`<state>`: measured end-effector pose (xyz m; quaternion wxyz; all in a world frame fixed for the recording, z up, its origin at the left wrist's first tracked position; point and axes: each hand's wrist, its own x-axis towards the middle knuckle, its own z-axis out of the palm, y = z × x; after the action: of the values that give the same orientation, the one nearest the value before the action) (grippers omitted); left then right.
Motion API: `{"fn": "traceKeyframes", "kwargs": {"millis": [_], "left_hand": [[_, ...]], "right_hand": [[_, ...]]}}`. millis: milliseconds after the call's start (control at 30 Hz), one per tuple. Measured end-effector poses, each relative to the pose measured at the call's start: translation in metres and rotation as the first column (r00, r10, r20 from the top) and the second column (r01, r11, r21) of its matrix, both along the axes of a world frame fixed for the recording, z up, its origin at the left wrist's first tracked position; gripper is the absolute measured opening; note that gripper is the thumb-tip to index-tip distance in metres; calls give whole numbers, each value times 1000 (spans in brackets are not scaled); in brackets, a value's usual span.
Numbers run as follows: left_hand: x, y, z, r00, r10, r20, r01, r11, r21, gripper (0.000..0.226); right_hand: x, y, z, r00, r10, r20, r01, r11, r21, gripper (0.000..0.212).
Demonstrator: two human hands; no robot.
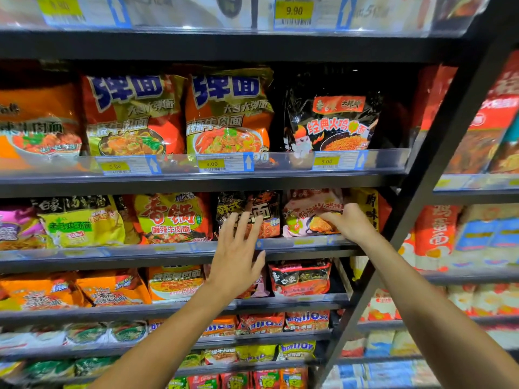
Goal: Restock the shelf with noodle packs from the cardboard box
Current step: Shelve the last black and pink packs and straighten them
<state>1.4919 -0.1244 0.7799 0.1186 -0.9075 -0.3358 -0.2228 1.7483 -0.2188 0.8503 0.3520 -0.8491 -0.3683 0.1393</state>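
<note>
A pink noodle pack (306,211) stands at the right end of the middle shelf (168,255). My right hand (349,221) has its fingers closed on that pack's right side. My left hand (238,254) is spread flat with fingers apart in front of a black noodle pack (250,204) just left of the pink one, holding nothing. The cardboard box is out of view.
Shelves above and below are filled with noodle packs: orange-gold packs (227,113) and a black pack (334,122) above, orange packs (112,287) below. A dark upright post (421,192) separates a second shelf unit (477,220) on the right.
</note>
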Motion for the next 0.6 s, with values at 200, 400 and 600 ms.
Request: {"fn": "traceKeyframes", "kwargs": {"millis": [200, 400, 600], "left_hand": [[4, -3, 5, 1000, 3, -23, -4, 999, -44, 72], [2, -2, 4, 1000, -18, -13, 17, 998, -68, 72], [-1, -6, -1, 998, 8, -70, -11, 999, -41, 74]], "right_hand": [[-1, -13, 2, 928, -5, 372, 79, 980, -183, 60], [-14, -24, -7, 907, 5, 421, 29, 997, -75, 58], [-35, -45, -48, 716, 255, 649, -281, 957, -66, 54]]}}
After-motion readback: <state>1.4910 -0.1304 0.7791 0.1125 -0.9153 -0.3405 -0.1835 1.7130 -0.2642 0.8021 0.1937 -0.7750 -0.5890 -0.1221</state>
